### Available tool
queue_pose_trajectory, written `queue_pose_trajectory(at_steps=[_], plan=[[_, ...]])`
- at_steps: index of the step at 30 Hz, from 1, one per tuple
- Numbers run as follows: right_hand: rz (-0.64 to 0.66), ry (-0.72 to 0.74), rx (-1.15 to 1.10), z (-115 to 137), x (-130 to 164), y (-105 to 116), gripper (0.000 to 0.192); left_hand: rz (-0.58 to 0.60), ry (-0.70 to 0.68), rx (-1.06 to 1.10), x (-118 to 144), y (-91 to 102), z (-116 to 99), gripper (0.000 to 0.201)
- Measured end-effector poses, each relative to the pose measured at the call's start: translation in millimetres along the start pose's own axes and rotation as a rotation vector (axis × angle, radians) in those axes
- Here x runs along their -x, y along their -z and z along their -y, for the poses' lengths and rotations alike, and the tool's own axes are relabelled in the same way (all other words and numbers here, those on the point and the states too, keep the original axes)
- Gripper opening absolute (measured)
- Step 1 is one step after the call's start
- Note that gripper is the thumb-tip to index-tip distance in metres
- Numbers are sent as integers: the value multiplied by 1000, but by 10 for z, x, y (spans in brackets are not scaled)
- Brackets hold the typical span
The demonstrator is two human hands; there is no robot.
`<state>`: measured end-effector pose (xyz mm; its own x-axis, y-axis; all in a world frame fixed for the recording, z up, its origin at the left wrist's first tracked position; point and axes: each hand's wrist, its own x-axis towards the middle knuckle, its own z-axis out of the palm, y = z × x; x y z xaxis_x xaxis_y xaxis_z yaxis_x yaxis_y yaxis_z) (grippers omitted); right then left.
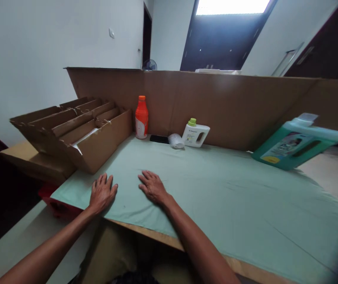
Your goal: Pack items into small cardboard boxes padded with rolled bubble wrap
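Observation:
My left hand (102, 193) lies flat, palm down, on the pale green cloth (222, 189) near the table's front left corner. My right hand (153, 186) rests flat on the same cloth a little to its right, fingers spread. Neither hand holds anything. The nearest thing to my left hand is an open cardboard box (77, 132) with dividers, just beyond it.
An orange bottle (141, 117), a dark phone (159, 139), a small wrapped bundle (176, 141) and a white jug with green cap (195, 134) stand along the cardboard back wall (231, 106). A large teal detergent jug (297, 142) stands at the right.

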<state>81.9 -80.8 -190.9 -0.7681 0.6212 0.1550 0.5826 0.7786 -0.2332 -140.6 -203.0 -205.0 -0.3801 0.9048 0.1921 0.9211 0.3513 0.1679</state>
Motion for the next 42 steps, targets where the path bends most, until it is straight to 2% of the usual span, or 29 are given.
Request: queue_pose_trajectory(at_steps=[3,6,13,28,33,37,42], plan=[[-33,-107,9,-450,-1,100,47,34,0,-73,5,-51,15,55],[-52,-151,-5,-633,34,101,48,38,-16,-139,35,-125,59,58],[-64,-176,-49,-544,123,-4,50,1,-41,-142,83,-257,182,64],[-35,-178,59,-627,54,44,46,58,25,-78,8,-202,41,59],[-50,-152,103,-694,23,9,47,84,30,-5,-16,-149,29,60],[-96,-132,106,-790,23,-78,46,55,22,74,-5,-183,52,60],[-105,-109,133,-902,63,-141,48,-1,-73,145,62,-266,57,58]])
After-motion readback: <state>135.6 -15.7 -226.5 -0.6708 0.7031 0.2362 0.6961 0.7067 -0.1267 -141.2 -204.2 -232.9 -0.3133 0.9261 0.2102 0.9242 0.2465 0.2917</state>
